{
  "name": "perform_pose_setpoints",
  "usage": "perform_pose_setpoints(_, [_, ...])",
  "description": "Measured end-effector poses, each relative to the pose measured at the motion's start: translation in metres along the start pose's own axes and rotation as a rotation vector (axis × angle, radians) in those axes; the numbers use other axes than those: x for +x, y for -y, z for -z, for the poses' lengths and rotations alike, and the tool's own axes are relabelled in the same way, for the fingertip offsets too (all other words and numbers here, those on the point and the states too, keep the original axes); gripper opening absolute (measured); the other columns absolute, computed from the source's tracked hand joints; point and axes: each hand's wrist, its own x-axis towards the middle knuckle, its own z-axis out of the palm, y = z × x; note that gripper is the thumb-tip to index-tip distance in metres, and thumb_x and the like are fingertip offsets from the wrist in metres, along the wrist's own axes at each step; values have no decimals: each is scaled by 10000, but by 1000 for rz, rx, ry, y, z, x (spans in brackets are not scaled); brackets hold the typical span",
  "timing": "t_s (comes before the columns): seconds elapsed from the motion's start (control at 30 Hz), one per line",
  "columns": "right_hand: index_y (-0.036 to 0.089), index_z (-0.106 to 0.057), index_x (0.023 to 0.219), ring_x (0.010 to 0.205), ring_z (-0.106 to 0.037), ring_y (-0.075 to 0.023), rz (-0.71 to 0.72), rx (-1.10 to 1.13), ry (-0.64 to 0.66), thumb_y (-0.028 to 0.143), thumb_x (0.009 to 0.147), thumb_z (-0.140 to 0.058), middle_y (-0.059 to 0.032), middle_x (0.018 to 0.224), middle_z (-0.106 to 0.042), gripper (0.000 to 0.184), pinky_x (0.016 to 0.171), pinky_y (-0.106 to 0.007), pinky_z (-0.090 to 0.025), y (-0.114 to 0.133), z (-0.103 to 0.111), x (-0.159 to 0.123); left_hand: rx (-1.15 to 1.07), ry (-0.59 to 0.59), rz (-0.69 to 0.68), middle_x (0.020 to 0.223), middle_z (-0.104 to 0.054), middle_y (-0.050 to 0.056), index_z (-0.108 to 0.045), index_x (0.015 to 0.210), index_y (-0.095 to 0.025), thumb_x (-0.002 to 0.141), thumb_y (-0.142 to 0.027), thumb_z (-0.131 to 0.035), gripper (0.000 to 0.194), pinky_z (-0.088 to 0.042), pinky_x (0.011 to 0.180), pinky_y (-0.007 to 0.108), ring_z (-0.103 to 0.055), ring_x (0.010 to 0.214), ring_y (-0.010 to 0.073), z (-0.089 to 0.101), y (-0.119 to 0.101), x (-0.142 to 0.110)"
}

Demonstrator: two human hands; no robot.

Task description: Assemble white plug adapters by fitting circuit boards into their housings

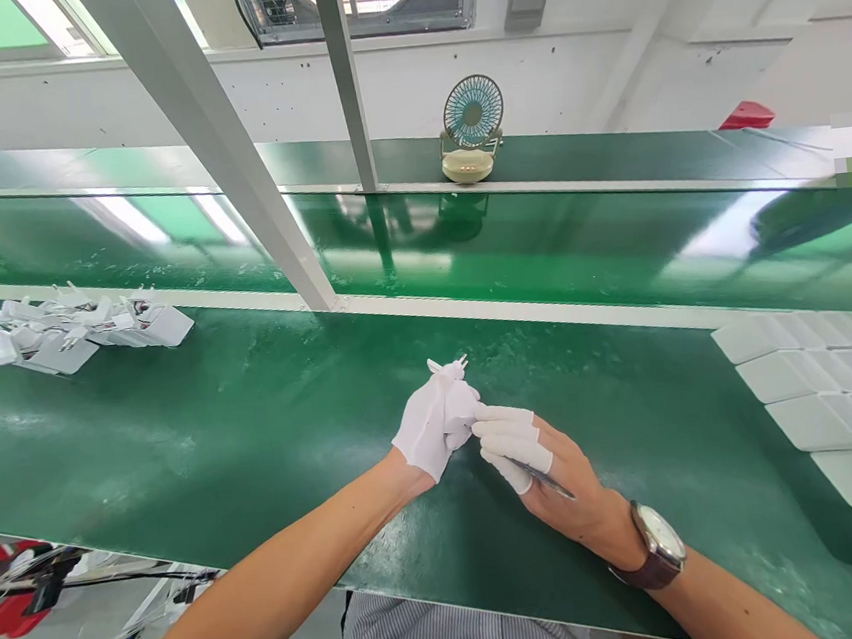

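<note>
My left hand [436, 421], in a white glove, is closed round a small white plug adapter [452, 367] whose two pins stick up above the fingers. My right hand [542, 469] wears white finger cots and a wristwatch. Its fingers are curled against the left hand and hold a thin dark tool [548, 481] that lies along the palm. Both hands hover over the near green bench [256, 426].
A heap of white plug adapters [65, 329] lies at the far left of the bench. Rows of white flat parts [832, 391] sit at the right edge. Behind runs a glossy green conveyor [539, 238] with a small desk fan [472, 129] beyond it. A slanted white post [230, 158] rises from the divider.
</note>
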Motion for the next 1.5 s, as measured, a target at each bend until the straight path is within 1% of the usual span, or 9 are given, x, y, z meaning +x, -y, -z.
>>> perform_pose_setpoints(0.2, [269,-641,1280,1190,-677,-259,-69,5,-38,32,923,-614,-82,1181,-742,429,935,-445,-622,7,1,11,-21,-9,-15,687,-646,21,-607,945,-160,832,-501,-725,378,-207,303,194,-401,365,59,-3,0,1])
perform_pose_setpoints(0.37, [274,-683,1199,1098,-699,-221,-203,20,-17,94,955,-612,-72,1154,-743,311,905,-392,-616,11,3,19,-44,-71,36,572,-551,-27,-578,800,-168,810,-425,-754,312,-184,307,196,-360,355,54,-7,1,2])
perform_pose_setpoints(0.5, [270,-693,1189,1084,-697,-217,-214,74,1,89,953,-611,-68,1121,-750,308,882,-376,-609,11,6,22,-52,-122,39,570,-536,-40,-560,773,-177,798,-405,-780,318,-168,328,182,-344,353,37,-11,2,0])
perform_pose_setpoints(0.67, [260,-714,1168,1115,-693,-224,-236,129,1,71,933,-630,-71,1129,-754,313,918,-376,-596,4,5,22,-70,-141,19,570,-544,-37,-571,811,-170,833,-425,-735,304,-174,320,187,-319,336,38,-13,2,0])
perform_pose_setpoints(0.77, [266,-729,1140,1127,-697,-224,-275,186,-66,85,925,-652,-63,1141,-758,291,961,-379,-595,3,3,21,-83,-91,-8,621,-602,9,-597,845,-140,918,-482,-618,350,-225,319,193,-375,346,52,-11,0,-1])
perform_pose_setpoints(0.9, [268,-739,1111,1068,-729,-214,-322,233,-203,94,924,-658,-51,1121,-772,268,945,-364,-617,7,3,19,-182,73,42,706,-662,69,-620,887,-93,996,-505,-461,455,-236,307,184,-361,318,34,-5,-5,-1])
perform_pose_setpoints(0.97, [262,-741,1099,1040,-738,-212,-305,211,-228,84,917,-662,-52,1104,-778,266,937,-364,-621,8,3,18,-236,104,62,754,-680,85,-621,932,-90,1008,-488,-437,445,-237,296,175,-366,316,31,-3,-7,-1])
perform_pose_setpoints(1.17, [254,-713,1148,1130,-712,-236,-253,251,-170,38,908,-654,-79,1191,-751,328,943,-395,-618,5,1,14,-332,105,111,769,-664,91,-617,983,-73,1017,-491,-418,464,-280,295,164,-411,350,42,-2,-10,1])
perform_pose_setpoints(1.5, [233,-614,1341,1317,-590,-305,-33,118,-73,-58,870,-642,-108,1260,-712,555,1023,-519,-558,2,2,11,-259,83,115,758,-662,57,-631,1008,-88,980,-548,-501,479,-261,311,168,-396,337,34,-1,-3,-1])
